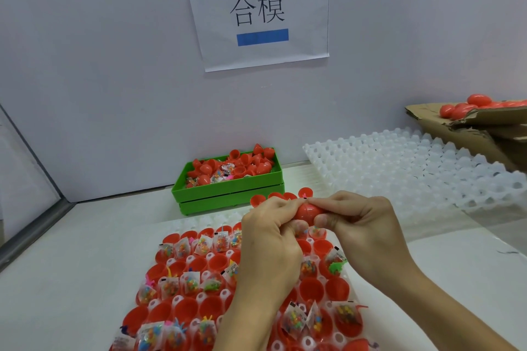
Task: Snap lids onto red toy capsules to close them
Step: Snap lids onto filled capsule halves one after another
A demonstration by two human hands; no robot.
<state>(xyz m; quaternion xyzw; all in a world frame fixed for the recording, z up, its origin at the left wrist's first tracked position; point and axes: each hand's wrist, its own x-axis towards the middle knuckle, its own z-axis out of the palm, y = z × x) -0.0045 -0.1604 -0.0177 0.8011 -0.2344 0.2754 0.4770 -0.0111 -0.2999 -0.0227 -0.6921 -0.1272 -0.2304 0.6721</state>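
Note:
A red toy capsule (pixel 308 211) is held in the air between both hands, its two halves together with a seam showing. My left hand (pixel 271 234) pinches its left end and my right hand (pixel 359 222) pinches its right end. Below them lies a white tray (pixel 182 225) with several open red capsule halves (pixel 310 288), many holding small bagged toys (pixel 190 282). A green crate (pixel 228 194) behind the tray holds loose red lids (pixel 242 165) and toy bags.
A stack of empty white trays (pixel 413 171) lies at the right. A cardboard box (pixel 470 125) with closed red capsules (pixel 479 101) sits at the far right. A paper sign (pixel 256 8) hangs on the wall. Several loose red lids (pixel 285 197) lie behind my hands.

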